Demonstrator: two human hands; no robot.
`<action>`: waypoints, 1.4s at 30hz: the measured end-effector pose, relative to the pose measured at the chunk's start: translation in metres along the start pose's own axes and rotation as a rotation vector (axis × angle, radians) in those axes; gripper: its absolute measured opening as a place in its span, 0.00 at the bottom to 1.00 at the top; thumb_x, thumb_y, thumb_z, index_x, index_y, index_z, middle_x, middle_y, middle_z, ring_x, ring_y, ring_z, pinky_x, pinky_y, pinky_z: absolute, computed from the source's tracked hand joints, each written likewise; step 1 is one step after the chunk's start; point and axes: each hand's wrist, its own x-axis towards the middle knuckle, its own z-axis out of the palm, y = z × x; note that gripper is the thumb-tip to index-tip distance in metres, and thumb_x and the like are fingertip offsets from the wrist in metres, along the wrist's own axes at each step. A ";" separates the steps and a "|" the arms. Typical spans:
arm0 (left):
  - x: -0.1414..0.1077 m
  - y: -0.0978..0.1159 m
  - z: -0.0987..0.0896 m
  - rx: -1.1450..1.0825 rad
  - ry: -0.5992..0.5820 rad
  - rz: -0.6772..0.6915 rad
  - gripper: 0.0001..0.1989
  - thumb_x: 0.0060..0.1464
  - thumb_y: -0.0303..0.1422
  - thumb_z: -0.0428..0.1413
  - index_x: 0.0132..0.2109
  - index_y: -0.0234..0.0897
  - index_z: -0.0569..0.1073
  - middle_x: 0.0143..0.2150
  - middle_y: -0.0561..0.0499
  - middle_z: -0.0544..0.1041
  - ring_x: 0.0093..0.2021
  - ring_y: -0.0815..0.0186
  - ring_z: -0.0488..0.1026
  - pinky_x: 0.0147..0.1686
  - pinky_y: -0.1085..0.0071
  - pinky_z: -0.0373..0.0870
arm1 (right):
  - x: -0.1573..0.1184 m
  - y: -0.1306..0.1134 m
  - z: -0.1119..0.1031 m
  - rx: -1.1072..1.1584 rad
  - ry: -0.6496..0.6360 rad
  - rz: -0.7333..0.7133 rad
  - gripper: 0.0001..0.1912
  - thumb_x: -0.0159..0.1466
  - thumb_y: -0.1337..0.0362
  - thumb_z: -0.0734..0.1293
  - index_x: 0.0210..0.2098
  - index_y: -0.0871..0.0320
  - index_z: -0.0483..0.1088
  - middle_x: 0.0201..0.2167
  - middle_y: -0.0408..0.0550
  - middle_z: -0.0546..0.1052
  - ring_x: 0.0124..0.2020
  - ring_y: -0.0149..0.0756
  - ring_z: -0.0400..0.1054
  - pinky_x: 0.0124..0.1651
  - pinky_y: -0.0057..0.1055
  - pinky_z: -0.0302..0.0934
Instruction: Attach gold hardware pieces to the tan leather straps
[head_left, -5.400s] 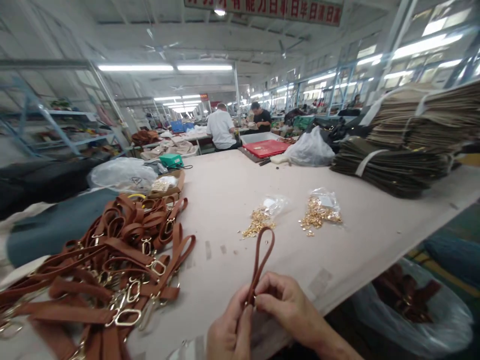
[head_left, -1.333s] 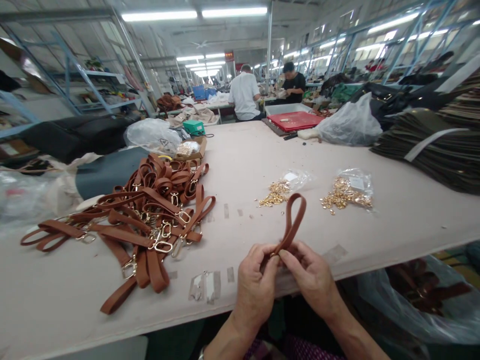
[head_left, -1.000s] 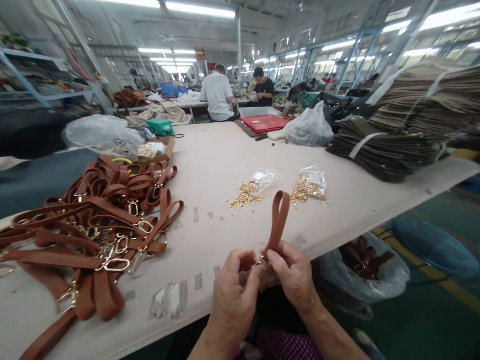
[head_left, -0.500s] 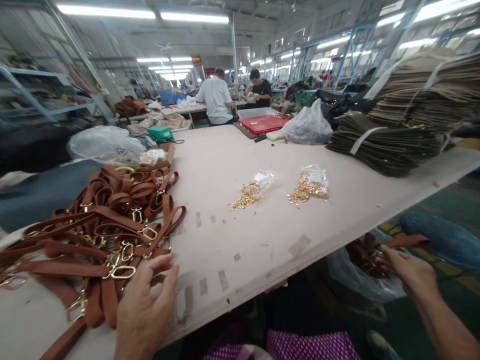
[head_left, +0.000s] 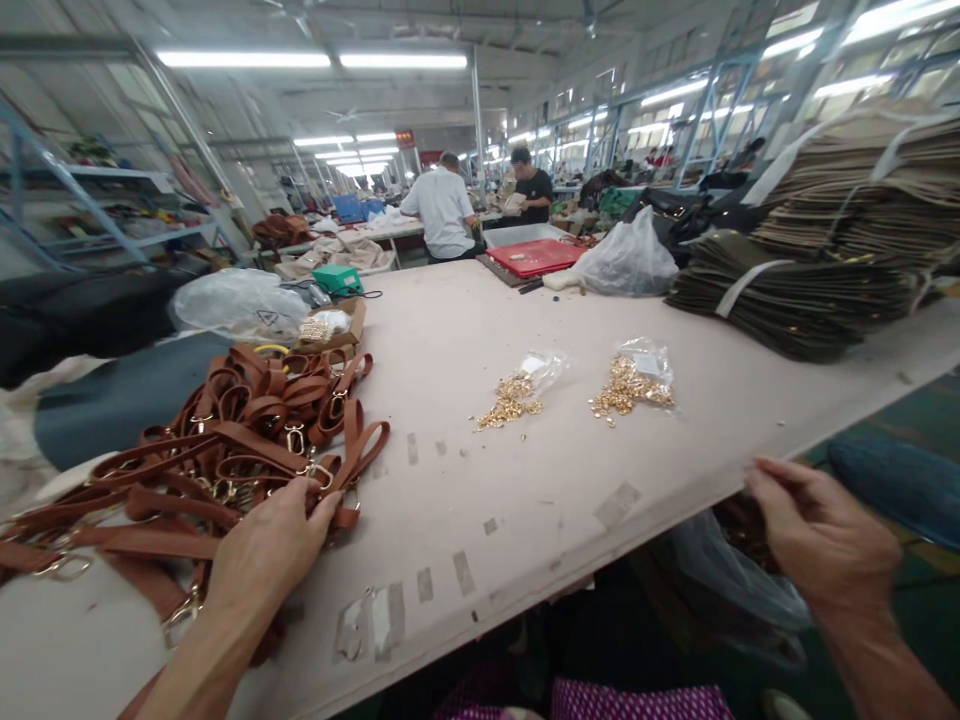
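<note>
Workshop table [head_left: 450, 340]: left hand [head_left: 281, 530] at a pile of brown straps [head_left: 255, 447], right hand [head_left: 825, 535] past the edge

Under long ceiling lights [head_left: 244, 60], the pale table stretches away towards two people at work: one in a white shirt [head_left: 444, 210], seen from behind, the other in a dark shirt [head_left: 534, 190]. The pile of brown straps lies on the left of the table, looped and tangled, with gold-coloured metal fittings among the bands. The left hand reaches onto the right side of this pile, palm down and fingers bent, its fingertips at a strap and its fitting; whether they grip it, I cannot tell.

The right hand is just beyond the table's right edge, thumb and forefinger drawn near each other. I cannot tell whether anything is between them. Below it hangs a clear bag [head_left: 716, 565], partly hidden, with brown material inside.

Mid-table are two heaps of small gold pieces: the left heap [head_left: 510, 402] spills from a clear packet, and the right heap [head_left: 622, 385] lies partly inside another. Bits of tape dot the surface nearer the person. At the back right, a tied dark-green stack [head_left: 795, 300] lies beside a white plastic bag [head_left: 630, 255]; a red tray [head_left: 534, 257] is just beyond the bag.
</note>
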 end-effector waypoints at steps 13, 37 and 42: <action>-0.032 -0.024 -0.001 -0.164 -0.054 0.075 0.13 0.55 0.35 0.50 0.45 0.40 0.75 0.42 0.44 0.82 0.47 0.49 0.77 0.39 0.64 0.68 | 0.016 -0.133 0.146 -0.214 -0.706 -0.842 0.12 0.64 0.75 0.61 0.38 0.60 0.76 0.36 0.56 0.78 0.41 0.44 0.70 0.46 0.37 0.63; -0.063 0.030 0.009 -1.064 -0.345 0.071 0.19 0.60 0.45 0.50 0.35 0.35 0.76 0.21 0.52 0.74 0.23 0.66 0.69 0.25 0.73 0.61 | -0.032 -0.149 0.105 0.593 -0.873 0.036 0.17 0.62 0.51 0.65 0.31 0.60 0.74 0.22 0.44 0.76 0.24 0.32 0.70 0.29 0.27 0.64; -0.080 0.074 0.028 -1.553 -0.404 -0.013 0.20 0.57 0.42 0.56 0.52 0.36 0.75 0.46 0.44 0.79 0.26 0.71 0.73 0.24 0.76 0.64 | -0.059 -0.172 0.089 0.887 -1.047 0.299 0.16 0.56 0.52 0.71 0.32 0.61 0.75 0.21 0.44 0.77 0.24 0.32 0.70 0.31 0.30 0.66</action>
